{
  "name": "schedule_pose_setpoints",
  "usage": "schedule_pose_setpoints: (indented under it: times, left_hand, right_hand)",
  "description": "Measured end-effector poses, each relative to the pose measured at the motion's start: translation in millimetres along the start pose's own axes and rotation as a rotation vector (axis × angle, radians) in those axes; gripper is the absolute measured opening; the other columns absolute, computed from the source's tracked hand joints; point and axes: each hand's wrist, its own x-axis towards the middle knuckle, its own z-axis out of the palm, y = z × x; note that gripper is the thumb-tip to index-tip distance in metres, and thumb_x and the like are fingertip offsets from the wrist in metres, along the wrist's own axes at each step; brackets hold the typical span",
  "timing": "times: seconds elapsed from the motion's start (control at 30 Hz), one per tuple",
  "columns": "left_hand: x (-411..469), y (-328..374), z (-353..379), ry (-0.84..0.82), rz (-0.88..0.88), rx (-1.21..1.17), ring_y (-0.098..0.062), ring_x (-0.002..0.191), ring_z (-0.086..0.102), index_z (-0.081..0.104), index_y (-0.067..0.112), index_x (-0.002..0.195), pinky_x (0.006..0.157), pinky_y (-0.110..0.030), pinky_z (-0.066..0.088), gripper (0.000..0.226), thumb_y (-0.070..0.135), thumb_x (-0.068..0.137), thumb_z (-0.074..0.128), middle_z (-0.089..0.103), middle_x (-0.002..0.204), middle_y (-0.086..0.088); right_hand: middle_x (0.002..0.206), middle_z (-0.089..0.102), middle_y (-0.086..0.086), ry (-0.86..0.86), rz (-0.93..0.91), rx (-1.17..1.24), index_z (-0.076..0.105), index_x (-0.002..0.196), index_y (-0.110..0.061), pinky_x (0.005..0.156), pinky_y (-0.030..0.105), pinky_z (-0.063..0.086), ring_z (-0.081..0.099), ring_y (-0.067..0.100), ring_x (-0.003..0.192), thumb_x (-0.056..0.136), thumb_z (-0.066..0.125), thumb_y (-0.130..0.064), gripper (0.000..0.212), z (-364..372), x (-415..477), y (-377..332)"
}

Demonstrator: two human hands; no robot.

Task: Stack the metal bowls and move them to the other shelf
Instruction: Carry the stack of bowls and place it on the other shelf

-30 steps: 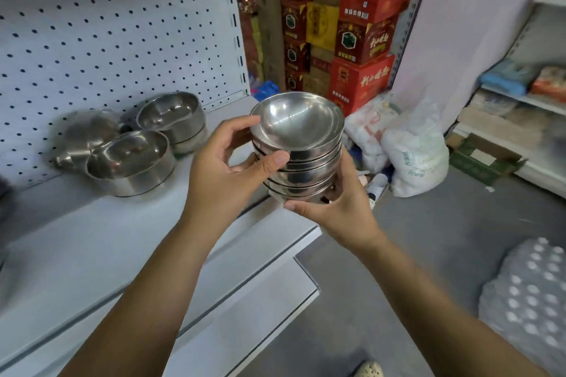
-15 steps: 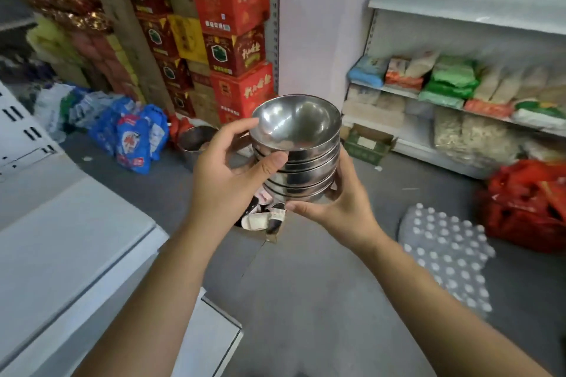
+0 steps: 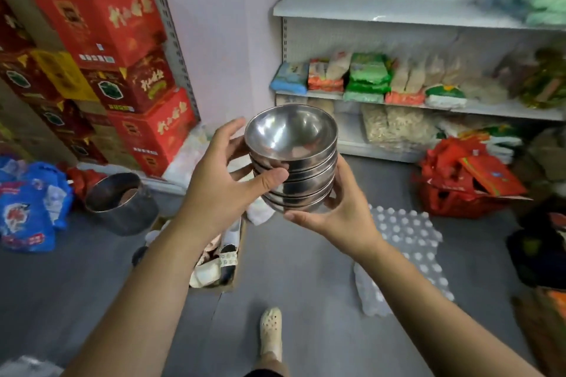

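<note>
Your shoe (image 3: pixel 271 330) is standing on the grey floor (image 3: pixel 306 272). Above it, you are holding the stack of metal bowls (image 3: pixel 294 162) in mid-air: your left hand (image 3: pixel 226 190) is gripping its left side, your right hand (image 3: pixel 337 214) is cupping its base. Beyond, the white shelf (image 3: pixel 382 12) is carrying food packets (image 3: pixel 367 76) on its middle board.

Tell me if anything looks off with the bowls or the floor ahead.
The bowls sit nested evenly between the left hand and right hand. On the floor, a pot leans at left, and a bottle pack lies in the walkway toward the shelf.
</note>
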Motion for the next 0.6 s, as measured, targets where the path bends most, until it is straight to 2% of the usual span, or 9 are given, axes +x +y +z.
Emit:
schedule_pose_setpoints:
  times: [0.13, 0.27, 0.33, 0.6]
  left_hand:
    - [92.5, -12.0, 4.6, -0.055, 0.010, 0.015, 0.000, 0.129, 0.055, 0.049, 0.023, 0.145, 0.106, -0.037, 0.052, 0.103, 0.052, 0.057, 0.094, 0.060, 0.137, 0.016]
    - [183.2, -19.7, 4.5, -0.168, 0.034, 0.038, -0.004, 0.126, 0.059, 0.054, 0.024, 0.142, 0.104, -0.036, 0.054, 0.090, 0.043, 0.063, 0.091, 0.065, 0.133, 0.012]
    - [224.1, -23.9, 4.8, -0.207, 0.036, 0.034, -0.004, 0.126, 0.059, 0.054, 0.025, 0.141, 0.103, -0.036, 0.054, 0.088, 0.043, 0.064, 0.091, 0.064, 0.133, 0.013]
    - [346.2, -55.9, 33.6, -0.307, 0.000, 0.005, -0.003, 0.121, 0.062, 0.057, 0.026, 0.138, 0.101, -0.032, 0.055, 0.082, 0.042, 0.064, 0.088, 0.067, 0.128, 0.016]
  right_hand:
    - [0.143, 0.060, -0.007, 0.072, 0.011, -0.011, 0.034, 0.156, -0.024, 0.110, 0.045, 0.051, 0.059, 0.012, 0.132, 0.061, 0.102, -0.025, 0.117, -4.7, 71.7, 18.8]
    - [0.136, 0.063, -0.021, 0.124, 0.002, -0.018, 0.036, 0.153, -0.036, 0.105, 0.025, 0.051, 0.061, 0.003, 0.127, 0.061, 0.101, -0.025, 0.114, -7.6, 146.3, 31.5]
    - [0.134, 0.063, -0.022, 0.169, 0.012, -0.016, 0.036, 0.153, -0.035, 0.102, 0.021, 0.051, 0.062, 0.002, 0.125, 0.060, 0.101, -0.025, 0.114, -7.9, 178.5, 40.6]
    - [0.140, 0.062, -0.010, 0.247, 0.042, -0.028, 0.035, 0.156, -0.026, 0.105, 0.029, 0.053, 0.063, 0.008, 0.127, 0.060, 0.102, -0.023, 0.117, -26.0, 274.0, 93.6]
